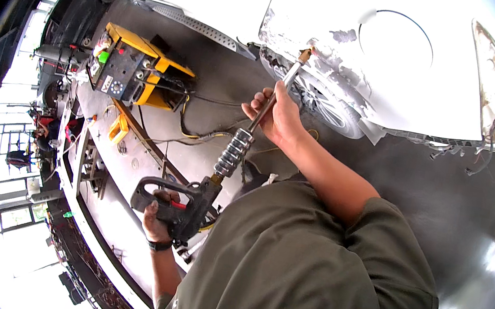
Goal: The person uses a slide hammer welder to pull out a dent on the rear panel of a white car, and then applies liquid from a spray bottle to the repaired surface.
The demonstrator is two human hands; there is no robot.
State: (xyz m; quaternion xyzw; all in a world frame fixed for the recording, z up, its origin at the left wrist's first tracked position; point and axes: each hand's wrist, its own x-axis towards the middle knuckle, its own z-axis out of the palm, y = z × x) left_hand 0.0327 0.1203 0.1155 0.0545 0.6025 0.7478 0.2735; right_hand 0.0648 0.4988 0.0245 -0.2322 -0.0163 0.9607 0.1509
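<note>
1. Long metal tool with a black looped handle (234,153) slants across the middle, from near left up to the far side, held in two bare hands.
2. Its black handle is at the near left. The left hand (155,225) holds it, with fingers clamped around the handle, close to a small red trigger (178,205). A dark wrist band (159,245) goes around that wrist.
3. The right hand (280,118) is farther up, with fingers curled around the thin silver rod, past the fat ringed silver part.
4. The tool's brass-coloured tip (305,55) is at the scraped edge of a shiny white car (416,111), by a grey spoked wheel (329,106). I cannot tell if it touches.
5. On the far left stands a yellow and black box machine with knobs (126,70). A small yellow plastic tray (118,129) is nearer.
</note>
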